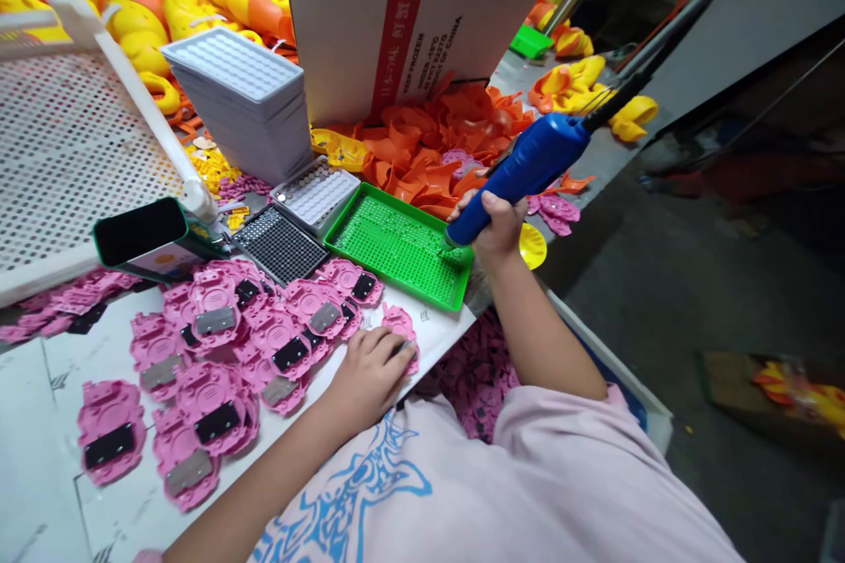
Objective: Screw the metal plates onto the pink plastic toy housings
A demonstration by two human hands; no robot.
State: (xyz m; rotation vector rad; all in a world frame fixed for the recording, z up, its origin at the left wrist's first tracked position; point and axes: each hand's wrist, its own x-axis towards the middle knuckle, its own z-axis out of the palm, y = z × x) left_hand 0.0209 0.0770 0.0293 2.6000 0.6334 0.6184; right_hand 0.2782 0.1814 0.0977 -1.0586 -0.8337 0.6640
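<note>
My right hand (495, 224) is wrapped around a blue electric screwdriver (521, 176), which tilts down so that its tip is at the green perforated tray (370, 255). Small screws appear to lie in that tray. At the table's front edge, my left hand (378, 365) lies with curled fingers on a pink plastic housing (400, 323), holding it against the white surface and covering part of it. Beside that hand spread several more pink housings (215, 405), some fitted with black or grey metallic plates.
Behind the green tray sit a black grid tray (281, 244), a white tray with small discs (320, 193) and stacked white trays (244, 114). A dark green tin (142, 242) leans by a white crate (85, 141). Orange pieces (429, 141) lie before a cardboard box (349, 18).
</note>
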